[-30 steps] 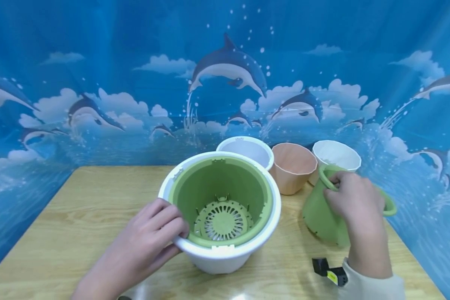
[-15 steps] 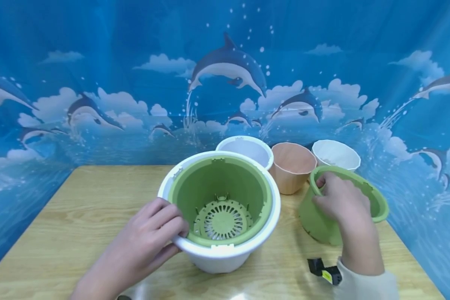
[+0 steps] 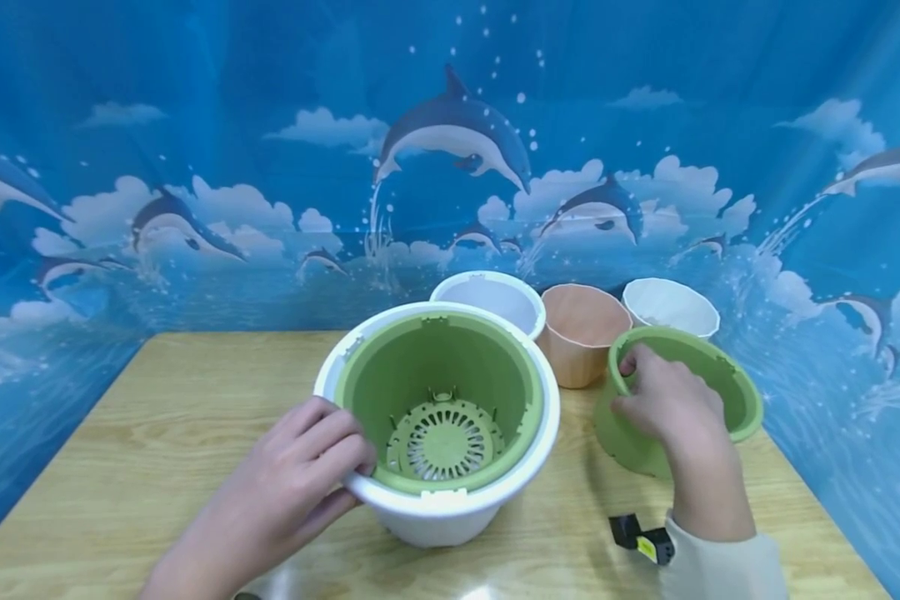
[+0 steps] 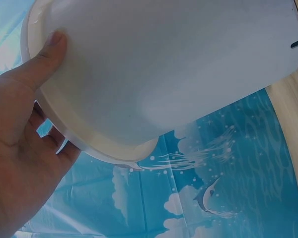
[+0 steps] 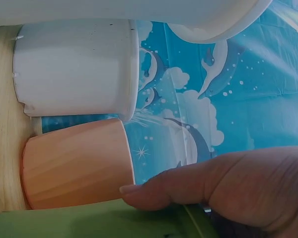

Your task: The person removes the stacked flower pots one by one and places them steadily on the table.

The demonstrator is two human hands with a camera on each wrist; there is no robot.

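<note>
A stack of pots stands at the middle of the table: a green pot (image 3: 450, 350) with a slotted bottom nests inside a white pot (image 3: 435, 525). My left hand (image 3: 292, 467) grips the left front of the white rim, thumb on the outer wall in the left wrist view and fingers over the edge. At the right, my right hand (image 3: 671, 400) pinches the rim of a second green pot (image 3: 630, 442), thumb outside and fingers inside. That pot leans, its mouth tipped toward the right. In the right wrist view the thumb (image 5: 154, 191) lies along its green wall.
Behind the stack are another white pot (image 3: 491, 298), a peach faceted pot (image 3: 585, 333) and a white faceted pot (image 3: 671, 307). A black clip-like piece with a yellow label (image 3: 641, 540) is by the right sleeve. A dolphin-print curtain (image 3: 270, 167) hangs behind the wooden table (image 3: 157, 433).
The right hand has swung its green pot leftward and tilted it more upright, so more of its inside shows. The left hand and the nested pots have stayed put.
</note>
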